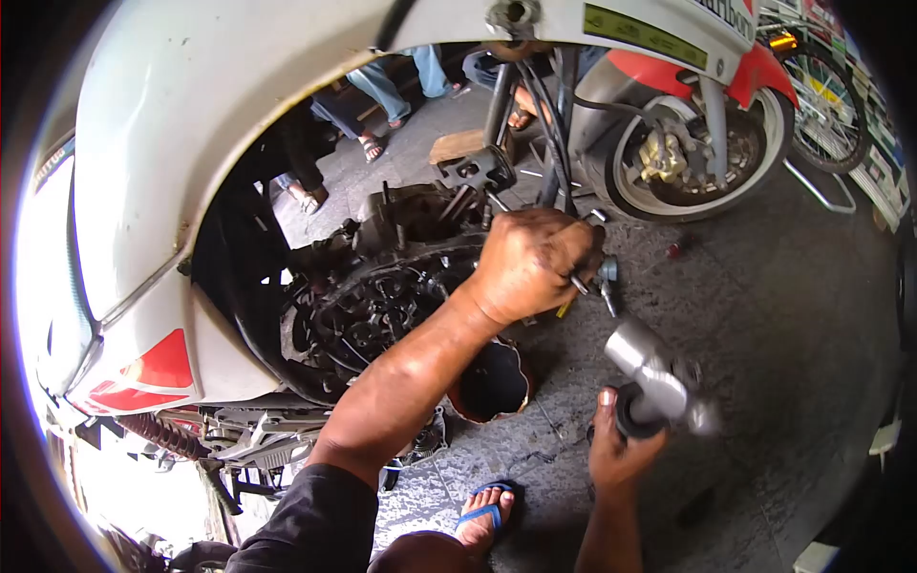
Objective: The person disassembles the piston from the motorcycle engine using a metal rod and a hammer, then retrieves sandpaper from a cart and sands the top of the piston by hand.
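My left hand [540, 263] is closed in a fist around a thin metal tool [579, 284], beside the open engine [382, 296]. The tool's shape is mostly hidden by the fingers. Lower right, my right hand [621, 454] grips a hammer [659, 377] by its dark handle. Its silver head is blurred and points up, apart from the left hand. A metal fitting [608, 270] shows just right of the left fist. Above the fist, a piston [478, 170] stands out of the engine.
White bodywork [143, 220] arches over the engine. A front wheel [697, 153] with a red fender [659, 72] stands upper right. A dark round container [492, 382] sits below my left forearm. Other people's legs [382, 91] show behind. A sandalled foot [485, 516] is at the bottom.
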`<state>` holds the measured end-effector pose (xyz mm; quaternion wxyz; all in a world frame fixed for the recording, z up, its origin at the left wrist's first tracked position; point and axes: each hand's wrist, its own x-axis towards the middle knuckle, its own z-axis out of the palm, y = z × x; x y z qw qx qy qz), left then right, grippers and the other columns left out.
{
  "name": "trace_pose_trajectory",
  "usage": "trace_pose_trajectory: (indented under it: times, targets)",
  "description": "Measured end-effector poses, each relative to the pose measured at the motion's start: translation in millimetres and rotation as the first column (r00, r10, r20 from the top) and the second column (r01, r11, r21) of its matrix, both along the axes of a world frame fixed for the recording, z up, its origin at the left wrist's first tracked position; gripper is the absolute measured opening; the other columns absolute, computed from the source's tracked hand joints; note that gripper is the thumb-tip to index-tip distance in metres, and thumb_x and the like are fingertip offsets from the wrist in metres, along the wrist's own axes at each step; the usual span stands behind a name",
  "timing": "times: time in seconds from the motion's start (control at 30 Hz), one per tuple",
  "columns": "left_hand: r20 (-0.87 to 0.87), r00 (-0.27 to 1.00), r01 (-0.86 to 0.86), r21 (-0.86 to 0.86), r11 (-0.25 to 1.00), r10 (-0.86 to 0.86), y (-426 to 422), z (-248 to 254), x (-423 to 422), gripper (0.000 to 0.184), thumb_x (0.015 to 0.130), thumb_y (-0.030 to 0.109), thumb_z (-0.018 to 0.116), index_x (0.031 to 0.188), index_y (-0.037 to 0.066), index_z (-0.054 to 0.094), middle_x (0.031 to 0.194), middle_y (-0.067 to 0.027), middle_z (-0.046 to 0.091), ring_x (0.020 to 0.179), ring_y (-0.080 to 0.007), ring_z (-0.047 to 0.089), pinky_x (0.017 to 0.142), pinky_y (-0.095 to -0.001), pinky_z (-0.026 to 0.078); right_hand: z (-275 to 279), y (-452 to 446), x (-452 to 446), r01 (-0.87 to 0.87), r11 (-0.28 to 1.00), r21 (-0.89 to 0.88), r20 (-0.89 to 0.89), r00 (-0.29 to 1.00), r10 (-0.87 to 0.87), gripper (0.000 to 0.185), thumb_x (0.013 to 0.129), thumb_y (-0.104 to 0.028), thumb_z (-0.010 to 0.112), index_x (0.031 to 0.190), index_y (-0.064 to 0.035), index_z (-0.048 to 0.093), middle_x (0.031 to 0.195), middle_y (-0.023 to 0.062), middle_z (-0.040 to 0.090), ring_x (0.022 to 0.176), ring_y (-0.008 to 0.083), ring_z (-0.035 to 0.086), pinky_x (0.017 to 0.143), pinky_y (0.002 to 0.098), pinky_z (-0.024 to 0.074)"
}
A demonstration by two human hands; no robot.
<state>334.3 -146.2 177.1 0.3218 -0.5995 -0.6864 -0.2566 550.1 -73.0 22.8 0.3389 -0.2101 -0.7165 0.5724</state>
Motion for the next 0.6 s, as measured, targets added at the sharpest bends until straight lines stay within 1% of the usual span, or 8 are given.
trace_pose_trajectory:
  times: [0.07, 0.13, 0.27, 0.33, 0.43, 0.47, 0.57, 0.6]
  targets:
    - [0.006, 1.000, -0.006, -0.048, 0.999, 0.006, -2, 1, -3, 0.024, 0.063, 0.008, 0.078, 0.084, 0.006, 0.067, 0.067, -0.0087, 0.061, 0.060, -0.0286, 0.063, 0.057, -0.0385, 0.051, 21, -17, -11, 0.064, 0.998, -0.006, -0.107, 0.992, -0.065, 0.040, 0.088, -0.008, 0.075, 0.117, 0.0116, 0.054, 0.096, 0.0156, 0.064, 0.084, 0.0231, 0.064, 0.078, 0.0341, 0.0514]
    - [0.035, 0.999, -0.016, -0.079, 0.997, 0.018, -6, 2, -1, 0.024, 0.063, 0.008, 0.078, 0.085, 0.006, 0.068, 0.067, -0.0088, 0.061, 0.061, -0.0288, 0.063, 0.057, -0.0385, 0.051, 42, -31, -34, 0.166, 0.983, 0.084, -0.291, 0.947, -0.135, 0.031, 0.091, -0.007, 0.072, 0.110, 0.0111, 0.057, 0.078, 0.0082, 0.065, 0.067, 0.0137, 0.061, 0.065, 0.0281, 0.0507]
    - [0.017, 0.999, -0.046, -0.114, 0.992, 0.048, -5, 3, -3, 0.023, 0.066, 0.011, 0.078, 0.087, 0.008, 0.068, 0.069, -0.0084, 0.063, 0.062, -0.0296, 0.064, 0.058, -0.0381, 0.052, 36, -28, -45, 0.102, 0.994, -0.049, -0.273, 0.955, -0.111, 0.018, 0.093, -0.007, 0.070, 0.094, 0.0063, 0.058, 0.076, 0.0079, 0.061, 0.067, 0.0139, 0.058, 0.063, 0.0277, 0.0467]
    - [0.017, 0.997, -0.068, -0.125, 0.990, 0.071, -6, 0, -2, 0.023, 0.068, 0.014, 0.079, 0.087, 0.008, 0.068, 0.070, -0.0083, 0.063, 0.063, -0.0289, 0.064, 0.059, -0.0386, 0.052, 26, -33, -42, 0.176, 0.976, -0.125, -0.360, 0.909, -0.210, 0.017, 0.095, -0.006, 0.069, 0.087, 0.0042, 0.057, 0.071, 0.0062, 0.059, 0.061, 0.0124, 0.054, 0.057, 0.0263, 0.0437]
    - [0.034, 0.998, -0.049, -0.128, 0.991, 0.054, -6, 2, -3, 0.023, 0.068, 0.014, 0.078, 0.087, 0.008, 0.067, 0.070, -0.0086, 0.063, 0.064, -0.0288, 0.064, 0.058, -0.0394, 0.051, 23, -37, -48, 0.252, 0.963, -0.092, -0.440, 0.858, -0.266, 0.021, 0.097, -0.009, 0.066, 0.084, 0.0030, 0.055, 0.066, 0.0037, 0.055, 0.058, 0.0117, 0.052, 0.054, 0.0269, 0.0427]
    - [0.040, 0.996, -0.075, -0.138, 0.988, 0.081, -7, 2, -2, 0.027, 0.060, 0.015, 0.076, 0.079, 0.009, 0.057, 0.070, -0.0079, 0.061, 0.067, -0.0309, 0.065, 0.057, -0.0419, 0.052, 24, -36, -49, 0.153, 0.986, -0.066, -0.333, 0.928, -0.166, 0.022, 0.098, -0.010, 0.065, 0.083, 0.0031, 0.054, 0.066, 0.0041, 0.055, 0.057, 0.0123, 0.052, 0.053, 0.0273, 0.0433]
    - [0.042, 0.994, -0.096, -0.134, 0.986, 0.102, -8, 3, -3, 0.027, 0.060, 0.017, 0.077, 0.079, 0.010, 0.059, 0.070, -0.0079, 0.062, 0.067, -0.0306, 0.065, 0.057, -0.0418, 0.052, 44, -37, -44, 0.097, 0.991, -0.093, -0.303, 0.945, -0.121, 0.024, 0.099, -0.013, 0.064, 0.082, 0.0016, 0.053, 0.065, 0.0029, 0.053, 0.056, 0.0129, 0.052, 0.051, 0.0281, 0.0442]
    - [0.029, 0.994, -0.101, -0.112, 0.989, 0.104, -7, 1, -2, 0.026, 0.061, 0.016, 0.077, 0.078, 0.010, 0.059, 0.068, -0.0081, 0.061, 0.066, -0.0309, 0.065, 0.057, -0.0422, 0.052, 52, -43, -40, 0.109, 0.957, -0.268, -0.355, 0.912, -0.203, 0.023, 0.098, -0.012, 0.065, 0.083, 0.0003, 0.053, 0.065, 0.0016, 0.052, 0.056, 0.0111, 0.051, 0.051, 0.0274, 0.0431]
